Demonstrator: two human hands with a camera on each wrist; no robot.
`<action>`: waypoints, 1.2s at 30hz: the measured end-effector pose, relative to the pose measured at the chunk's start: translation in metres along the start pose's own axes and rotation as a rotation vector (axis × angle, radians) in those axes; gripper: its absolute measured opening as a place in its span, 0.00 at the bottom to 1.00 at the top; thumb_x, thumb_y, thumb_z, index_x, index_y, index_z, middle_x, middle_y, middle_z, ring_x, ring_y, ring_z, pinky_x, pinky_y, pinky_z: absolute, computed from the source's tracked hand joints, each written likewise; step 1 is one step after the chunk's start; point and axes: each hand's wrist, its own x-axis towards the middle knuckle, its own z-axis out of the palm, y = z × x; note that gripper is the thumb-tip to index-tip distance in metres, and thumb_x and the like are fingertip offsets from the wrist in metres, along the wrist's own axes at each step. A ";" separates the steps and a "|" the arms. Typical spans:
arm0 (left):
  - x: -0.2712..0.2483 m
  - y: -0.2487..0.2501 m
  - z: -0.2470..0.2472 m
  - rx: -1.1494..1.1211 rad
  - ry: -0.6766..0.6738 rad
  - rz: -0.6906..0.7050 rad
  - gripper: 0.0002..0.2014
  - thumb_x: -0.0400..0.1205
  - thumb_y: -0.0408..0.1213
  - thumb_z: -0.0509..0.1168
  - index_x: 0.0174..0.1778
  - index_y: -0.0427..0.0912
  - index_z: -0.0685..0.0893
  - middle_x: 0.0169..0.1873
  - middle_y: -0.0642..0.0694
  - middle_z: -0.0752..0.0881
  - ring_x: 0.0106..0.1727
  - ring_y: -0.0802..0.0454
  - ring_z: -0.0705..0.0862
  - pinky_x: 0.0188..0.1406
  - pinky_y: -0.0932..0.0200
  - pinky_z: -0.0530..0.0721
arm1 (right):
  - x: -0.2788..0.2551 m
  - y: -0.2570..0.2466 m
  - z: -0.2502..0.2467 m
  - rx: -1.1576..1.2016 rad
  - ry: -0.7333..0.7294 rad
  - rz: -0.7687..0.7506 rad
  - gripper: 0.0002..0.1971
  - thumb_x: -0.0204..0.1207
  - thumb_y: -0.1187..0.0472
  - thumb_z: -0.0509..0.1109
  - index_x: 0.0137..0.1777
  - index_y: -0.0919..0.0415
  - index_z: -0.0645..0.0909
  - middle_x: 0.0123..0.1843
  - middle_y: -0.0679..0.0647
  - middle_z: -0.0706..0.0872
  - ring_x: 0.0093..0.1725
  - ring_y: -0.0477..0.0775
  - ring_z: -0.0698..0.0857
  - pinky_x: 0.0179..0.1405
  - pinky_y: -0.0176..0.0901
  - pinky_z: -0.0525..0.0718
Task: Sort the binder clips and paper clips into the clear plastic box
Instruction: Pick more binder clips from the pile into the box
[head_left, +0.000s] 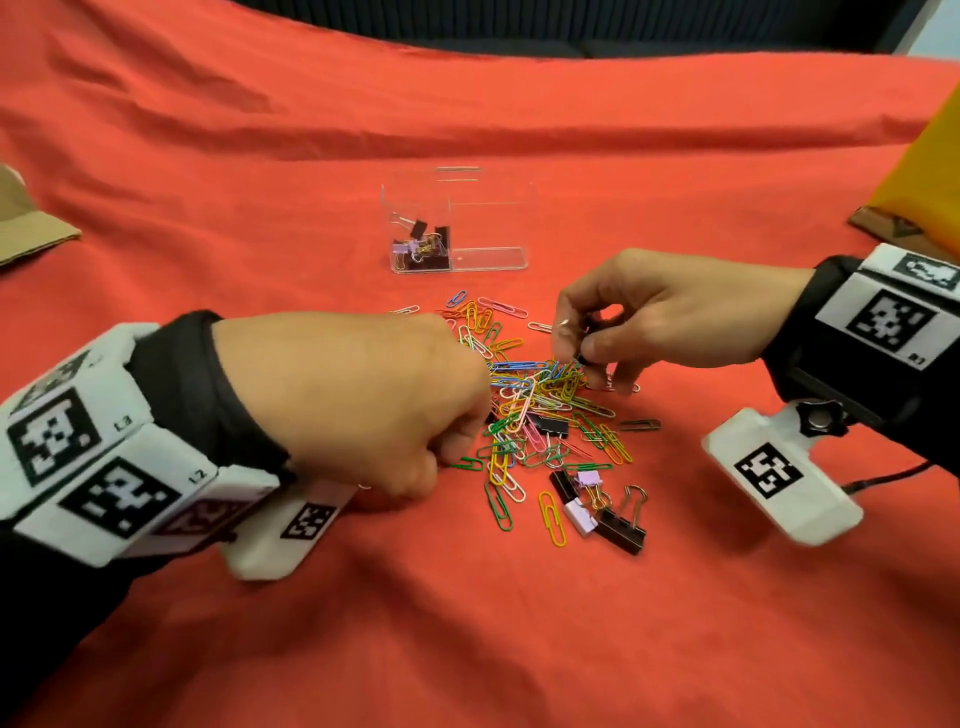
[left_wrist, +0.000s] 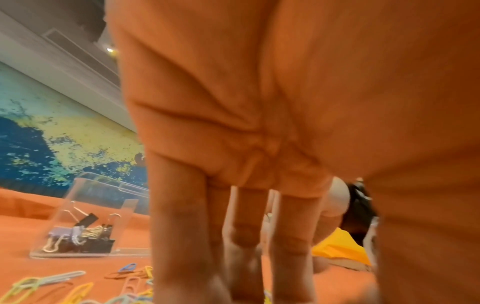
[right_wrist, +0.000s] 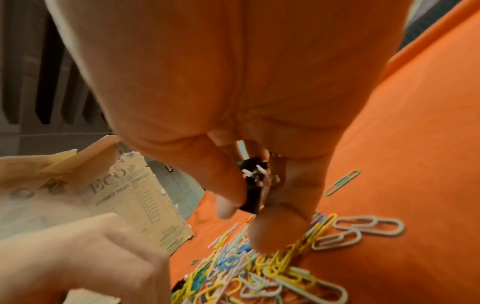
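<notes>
The clear plastic box (head_left: 488, 208) stands behind the pile, with several binder clips (head_left: 421, 247) in its left compartment; the left wrist view shows it too (left_wrist: 103, 191). Coloured paper clips (head_left: 530, 384) lie heaped on the red cloth. My right hand (head_left: 576, 356) pinches a small black binder clip (right_wrist: 250, 185) between thumb and fingers just above the pile's far right edge. My left hand (head_left: 483, 415) reaches down into the pile's left side with straight fingers (left_wrist: 182, 236); their tips are hidden. A black binder clip (head_left: 550, 423) and a black, white and purple group (head_left: 597, 509) lie loose.
The red cloth (head_left: 467, 623) covers the whole table. A piece of torn cardboard (head_left: 31, 228) lies at the far left, and a yellow object (head_left: 924, 176) on brown card sits at the far right. The box's right compartment (head_left: 493, 257) holds nothing visible.
</notes>
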 end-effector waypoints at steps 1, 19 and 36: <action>-0.001 -0.002 -0.003 -0.023 0.005 0.012 0.06 0.73 0.42 0.67 0.45 0.56 0.81 0.32 0.57 0.84 0.33 0.61 0.80 0.36 0.67 0.75 | 0.000 -0.001 0.000 0.065 -0.007 0.020 0.10 0.76 0.77 0.64 0.39 0.65 0.80 0.34 0.61 0.81 0.30 0.54 0.83 0.31 0.50 0.86; 0.010 -0.035 -0.013 -0.295 -0.020 0.004 0.12 0.83 0.39 0.52 0.42 0.51 0.81 0.25 0.50 0.77 0.28 0.56 0.74 0.30 0.62 0.73 | -0.006 -0.010 0.027 -0.468 0.081 -0.069 0.05 0.71 0.50 0.81 0.46 0.44 0.90 0.20 0.43 0.78 0.24 0.35 0.78 0.24 0.25 0.71; 0.044 -0.020 -0.003 0.027 -0.038 0.076 0.11 0.85 0.50 0.62 0.50 0.47 0.84 0.42 0.52 0.89 0.49 0.50 0.85 0.51 0.55 0.83 | -0.005 -0.014 0.028 -0.721 0.131 -0.043 0.07 0.74 0.47 0.74 0.51 0.43 0.86 0.34 0.41 0.74 0.37 0.38 0.72 0.35 0.39 0.71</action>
